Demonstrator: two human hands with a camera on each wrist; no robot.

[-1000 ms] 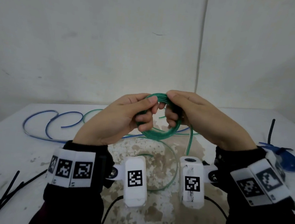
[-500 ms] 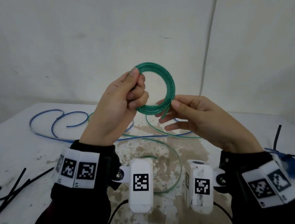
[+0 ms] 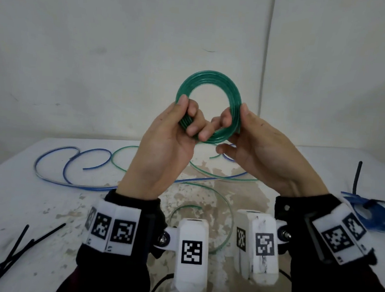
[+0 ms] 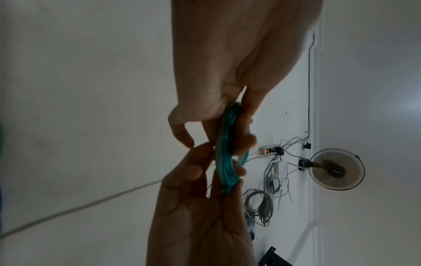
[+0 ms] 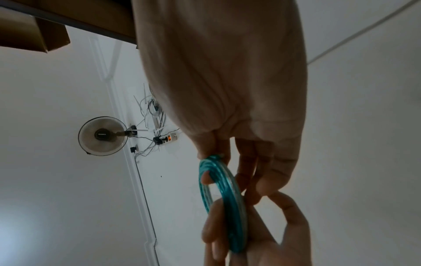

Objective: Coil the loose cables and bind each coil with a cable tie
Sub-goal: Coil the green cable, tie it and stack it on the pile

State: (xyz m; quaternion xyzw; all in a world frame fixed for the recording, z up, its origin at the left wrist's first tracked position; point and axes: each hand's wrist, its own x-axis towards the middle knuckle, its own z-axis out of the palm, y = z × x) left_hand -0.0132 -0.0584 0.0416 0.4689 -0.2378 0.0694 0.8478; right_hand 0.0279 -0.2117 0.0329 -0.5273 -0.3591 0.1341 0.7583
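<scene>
A green cable coil [image 3: 209, 74] of several turns stands upright as a ring in the air, in front of the wall. My left hand [image 3: 185, 113] grips its lower left side, thumb in front and fingers curled through the ring. My right hand [image 3: 235, 117] pinches the lower right side between thumb and curled fingers. In the left wrist view the coil [image 4: 225, 162] shows edge-on between the left hand [image 4: 218, 115] above and the right hand [image 4: 205, 180] below. In the right wrist view the coil [image 5: 230, 189] is also edge-on, under the right hand [image 5: 218, 158].
On the stained white table [image 3: 21, 201] lie a loose blue cable [image 3: 53, 176], loose green cable strands [image 3: 225, 208] and black cable ties [image 3: 17, 247] at the front left. A blue coil [image 3: 379, 218] with a black tie [image 3: 357, 177] sticking up sits at the right.
Both hands lifted the green coil from just above the table to in front of the wall. It turned upright, and the right hand shifted its hold to the right side of the ring.
</scene>
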